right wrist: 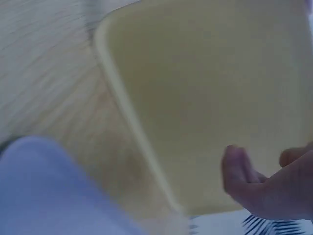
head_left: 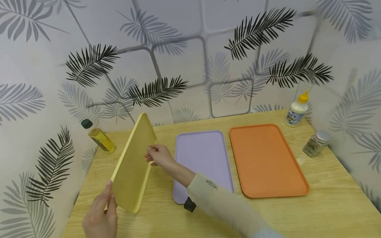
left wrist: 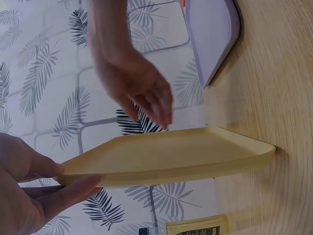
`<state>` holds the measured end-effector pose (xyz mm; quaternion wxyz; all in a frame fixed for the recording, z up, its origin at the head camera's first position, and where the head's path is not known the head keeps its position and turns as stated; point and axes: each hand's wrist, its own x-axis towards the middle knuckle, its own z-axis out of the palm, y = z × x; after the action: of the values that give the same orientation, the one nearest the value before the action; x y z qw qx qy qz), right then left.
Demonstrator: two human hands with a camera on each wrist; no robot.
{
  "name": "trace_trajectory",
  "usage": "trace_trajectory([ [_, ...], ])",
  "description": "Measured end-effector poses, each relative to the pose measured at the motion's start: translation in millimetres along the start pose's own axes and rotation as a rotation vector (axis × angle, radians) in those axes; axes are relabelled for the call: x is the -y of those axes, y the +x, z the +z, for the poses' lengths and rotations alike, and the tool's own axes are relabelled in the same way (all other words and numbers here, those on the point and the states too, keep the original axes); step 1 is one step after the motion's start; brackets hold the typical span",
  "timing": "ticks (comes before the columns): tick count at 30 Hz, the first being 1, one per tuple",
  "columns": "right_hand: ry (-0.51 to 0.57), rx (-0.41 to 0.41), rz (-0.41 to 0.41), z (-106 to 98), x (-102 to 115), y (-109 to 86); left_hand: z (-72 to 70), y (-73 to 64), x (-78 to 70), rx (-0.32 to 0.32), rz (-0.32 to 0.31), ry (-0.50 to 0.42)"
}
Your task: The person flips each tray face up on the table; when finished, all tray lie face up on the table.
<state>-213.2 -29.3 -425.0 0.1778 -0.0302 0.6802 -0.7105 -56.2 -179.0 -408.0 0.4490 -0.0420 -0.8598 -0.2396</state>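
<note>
A yellow tray (head_left: 134,165) stands tilted up on its long edge at the left of the table. My left hand (head_left: 101,211) pinches its near upper corner between thumb and fingers, seen closely in the left wrist view, where the tray (left wrist: 161,152) rests one edge on the table. My right hand (head_left: 159,155) hovers by the tray's inner face with loosely bent fingers and nothing in them. The left wrist view shows a gap between the right hand (left wrist: 139,83) and the tray. Blurred in the right wrist view, the tray (right wrist: 205,98) fills much of the picture.
A purple tray (head_left: 200,148) lies flat mid-table, partly under my right forearm. Right of it lies an orange tray (head_left: 265,162). A glue bottle (head_left: 294,114) and a lidded jar (head_left: 315,144) stand at the right edge. Behind the yellow tray is a green-capped bottle (head_left: 102,139).
</note>
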Motion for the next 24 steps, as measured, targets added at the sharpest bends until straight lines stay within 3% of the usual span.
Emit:
trace_trajectory([
  [4,-0.138,0.046,0.115,-7.9,-33.9,2.0,-1.5,0.5,7.1,0.008,-0.032,-0.031],
  [6,-0.158,0.062,0.138,-9.1,-47.2,1.4,-2.4,1.3,9.9,0.008,-0.050,-0.044],
  [10,-0.159,0.057,0.154,-7.6,-58.8,-1.8,-7.3,4.2,10.9,0.029,-0.149,-0.087],
  [17,-0.140,0.040,0.168,-4.8,-62.6,-6.2,-16.4,7.7,23.3,0.131,-0.531,-0.136],
  [20,-0.117,0.029,0.154,-6.1,-63.3,-6.5,-17.7,7.7,33.9,0.169,-0.641,-0.180],
  [24,-0.068,0.002,0.145,-8.3,-65.7,-4.8,-17.7,9.1,49.3,0.153,-0.785,-0.330],
])
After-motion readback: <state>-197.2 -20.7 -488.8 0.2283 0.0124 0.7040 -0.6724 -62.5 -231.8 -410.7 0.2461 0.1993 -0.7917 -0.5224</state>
